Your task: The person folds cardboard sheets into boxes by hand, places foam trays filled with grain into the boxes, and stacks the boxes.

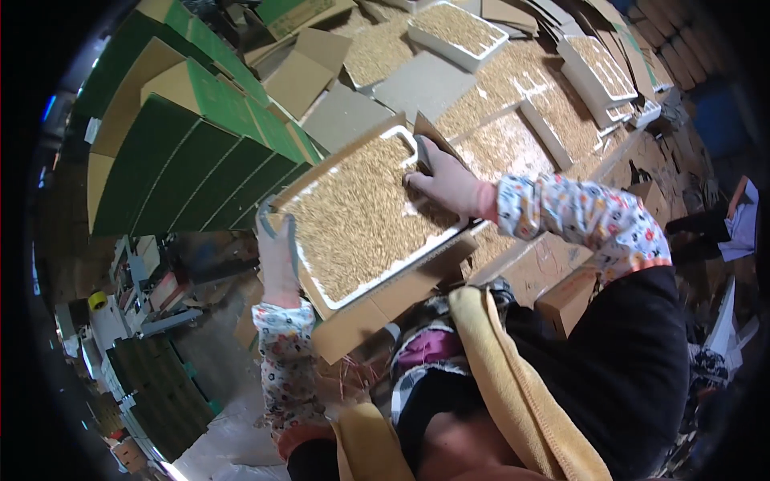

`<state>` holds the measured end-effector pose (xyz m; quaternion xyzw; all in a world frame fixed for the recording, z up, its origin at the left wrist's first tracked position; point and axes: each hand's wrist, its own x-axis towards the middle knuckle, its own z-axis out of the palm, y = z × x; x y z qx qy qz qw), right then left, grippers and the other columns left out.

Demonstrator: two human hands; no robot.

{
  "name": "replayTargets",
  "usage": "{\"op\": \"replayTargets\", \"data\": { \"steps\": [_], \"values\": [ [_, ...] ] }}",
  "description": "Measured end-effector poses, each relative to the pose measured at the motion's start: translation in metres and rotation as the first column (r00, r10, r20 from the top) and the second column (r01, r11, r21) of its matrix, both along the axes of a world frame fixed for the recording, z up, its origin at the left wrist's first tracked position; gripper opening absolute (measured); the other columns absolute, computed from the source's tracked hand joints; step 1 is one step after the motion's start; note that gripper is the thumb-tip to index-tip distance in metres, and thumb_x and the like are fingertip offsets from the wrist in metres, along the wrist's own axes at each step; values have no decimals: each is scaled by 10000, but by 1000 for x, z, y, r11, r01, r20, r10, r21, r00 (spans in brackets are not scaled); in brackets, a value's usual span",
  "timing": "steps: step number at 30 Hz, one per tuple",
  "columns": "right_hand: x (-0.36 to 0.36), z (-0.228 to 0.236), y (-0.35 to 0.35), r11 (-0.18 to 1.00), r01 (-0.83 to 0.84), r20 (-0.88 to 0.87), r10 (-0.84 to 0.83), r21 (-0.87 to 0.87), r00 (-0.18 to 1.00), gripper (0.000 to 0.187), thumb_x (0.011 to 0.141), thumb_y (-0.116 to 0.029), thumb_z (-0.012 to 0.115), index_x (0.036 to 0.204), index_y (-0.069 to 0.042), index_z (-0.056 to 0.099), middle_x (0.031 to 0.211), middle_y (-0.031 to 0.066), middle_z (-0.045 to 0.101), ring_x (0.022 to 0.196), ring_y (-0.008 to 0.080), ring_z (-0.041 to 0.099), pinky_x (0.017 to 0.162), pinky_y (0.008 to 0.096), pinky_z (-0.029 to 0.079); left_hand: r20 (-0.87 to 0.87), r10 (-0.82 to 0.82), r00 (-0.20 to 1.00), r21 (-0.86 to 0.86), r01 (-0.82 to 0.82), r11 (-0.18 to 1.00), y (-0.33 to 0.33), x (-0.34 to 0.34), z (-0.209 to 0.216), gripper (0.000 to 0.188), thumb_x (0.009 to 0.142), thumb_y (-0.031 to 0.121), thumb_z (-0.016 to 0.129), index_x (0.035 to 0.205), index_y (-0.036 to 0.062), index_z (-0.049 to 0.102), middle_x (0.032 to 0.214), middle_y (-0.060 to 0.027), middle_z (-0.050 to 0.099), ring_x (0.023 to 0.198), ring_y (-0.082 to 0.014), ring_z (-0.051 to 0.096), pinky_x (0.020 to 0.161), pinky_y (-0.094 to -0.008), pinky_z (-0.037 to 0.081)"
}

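A white tray (346, 303) heaped with loose tan, grain-like bits lies tilted in front of me. Brown cardboard flaps (393, 301) of an open carton run along its near and far sides; how deep the tray sits in the carton is hidden. At the tray's left end, my left hand (278, 260) is closed round the edge, thumb up. My right hand (447, 183) grips the right end, its fingers bent over the rim and partly covering the contents. Both hands look gloved, with grey fingertips, below flowered sleeves.
Green cardboard cartons (180, 144) stand open at the left. Beyond lie more filled white trays, one at the back (473, 56) and one at the right (573, 76), among loose tan bits and grey cardboard sheets (425, 84). A small brown box (565, 301) is near my right side.
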<state>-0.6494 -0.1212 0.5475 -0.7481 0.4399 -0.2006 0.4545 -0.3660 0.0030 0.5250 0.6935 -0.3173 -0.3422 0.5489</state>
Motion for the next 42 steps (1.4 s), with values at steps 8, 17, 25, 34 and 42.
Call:
{"op": "replayTargets", "data": {
  "steps": [8, 17, 25, 34, 42],
  "values": [
    [17, -95, -161, 805, 323, -104, -425, -499, 899, 678, 836, -357, 622, 1352, 23, 402, 1328, 342, 417, 1239, 479, 423, 1011, 473, 384, 210, 29, 977, 117, -54, 992, 16, -7, -9, 402, 869, 96, 603, 1244, 6, 490, 1194, -128, 553, 1095, -207, 518, 962, -325, 396],
    [-10, -95, -228, 768, -206, -493, -160, -607, 855, 272, 819, -233, 568, 1044, -106, 652, 983, 170, 657, 903, 312, 655, 755, 410, 529, 333, 25, 943, 113, -66, 991, 16, -5, -4, 389, 861, 119, 596, 1226, 16, 509, 1156, -156, 579, 1095, -259, 535, 977, -341, 386],
    [93, 63, 52, 627, -730, -619, 468, -270, 631, 335, 848, -386, 552, 899, -101, 719, 823, 200, 674, 841, 352, 661, 780, 421, 526, 24, 206, 978, -132, -201, 971, -2, -8, 4, 419, 890, 214, 604, 1236, 6, 492, 1166, -177, 546, 1075, -287, 527, 963, -370, 392],
    [43, 34, 57, 571, -820, -830, 436, -42, 347, 672, 825, -447, 601, 1313, -15, 436, 1290, 255, 491, 1189, 369, 507, 1021, 467, 375, 451, -892, -27, 873, 224, 434, 30, -105, 31, 824, 739, 332, 699, 1437, 133, 309, 1346, -269, 431, 1254, -387, 434, 1023, -459, 409],
    [-72, 22, -70, 977, -212, 60, 210, 28, 976, 603, 798, -175, 678, 1336, 3, 470, 1206, 237, 571, 1133, 282, 559, 942, 301, 464, 662, 10, 750, -179, 145, 973, 20, -37, 25, 350, 844, 48, 550, 1192, 24, 531, 1161, -160, 560, 1104, -316, 536, 947, -408, 436]
  ]
}}
